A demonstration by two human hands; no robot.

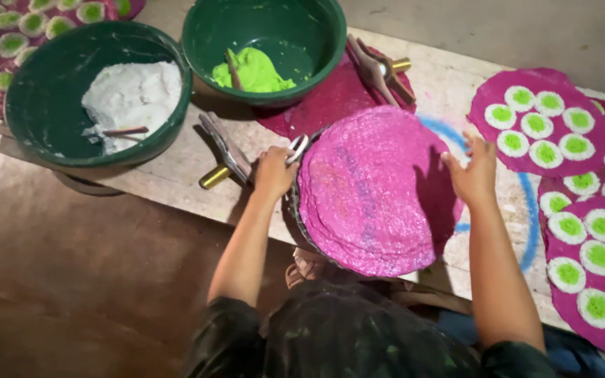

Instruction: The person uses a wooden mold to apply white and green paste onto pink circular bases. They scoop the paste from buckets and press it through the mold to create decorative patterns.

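Observation:
A stack of round magenta sheets (376, 189) lies on a flat round tray in front of me, on a low pale board (183, 168). My left hand (274, 171) grips the tray's left rim, fingers curled over a metal edge. My right hand (472, 171) rests on the stack's right edge with fingers spread. Both forearms reach forward from dark sleeves.
Two green bowls stand at the back: one with white paste (131, 94) and a stick, one with bright green paste (253, 70). Brass-handled wooden tools (224, 150) (383, 70) lie nearby. Magenta rounds dotted white and green (544, 122) (593, 273) cover the right; more lie far left (15, 31).

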